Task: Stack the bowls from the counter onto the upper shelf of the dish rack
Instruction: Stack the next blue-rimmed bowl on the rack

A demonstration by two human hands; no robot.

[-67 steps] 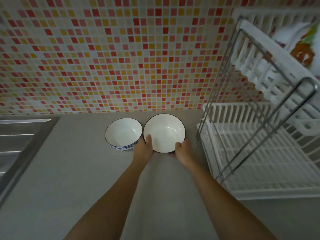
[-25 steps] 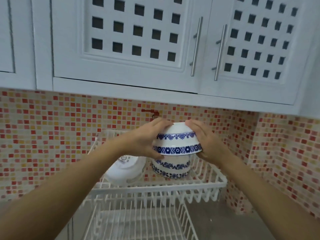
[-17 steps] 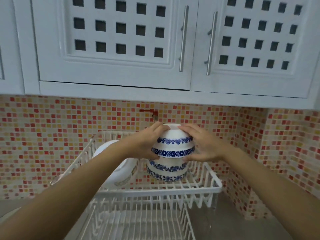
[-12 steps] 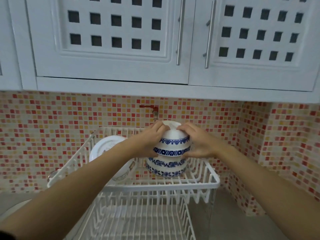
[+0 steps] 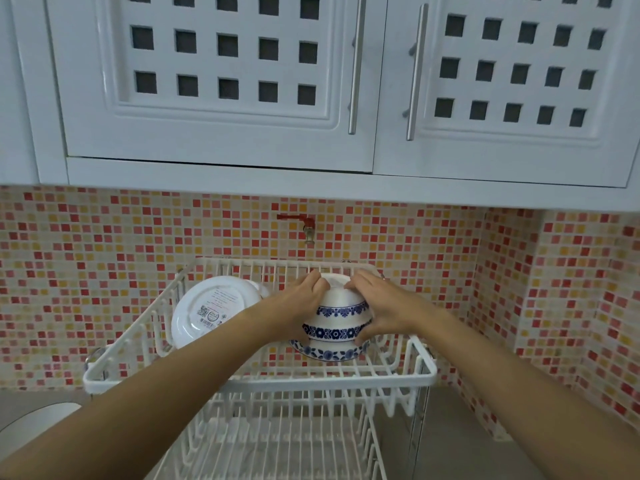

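Observation:
A white bowl with blue flower bands (image 5: 341, 306) sits upside down on another bowl of the same pattern (image 5: 329, 351), nested over it, on the upper shelf of the white dish rack (image 5: 263, 381). My left hand (image 5: 299, 301) grips the top bowl's left side. My right hand (image 5: 377, 306) holds its right side. Both hands have fingers over the bowl's foot. A white plate (image 5: 211, 308) leans upright in the shelf's left part, its labelled underside facing me.
The rack's lower shelf (image 5: 277, 445) shows below, between my forearms. White cupboard doors with bar handles (image 5: 353, 64) hang close above. A red tap (image 5: 304, 225) sticks out of the mosaic wall behind the rack. A pale round object (image 5: 31, 424) shows at the lower left.
I lifted one bowl from the counter, turned it over and lowered it onto the upturned bowl in the upper shelf. It now sits deeper over that bowl than half a second ago.

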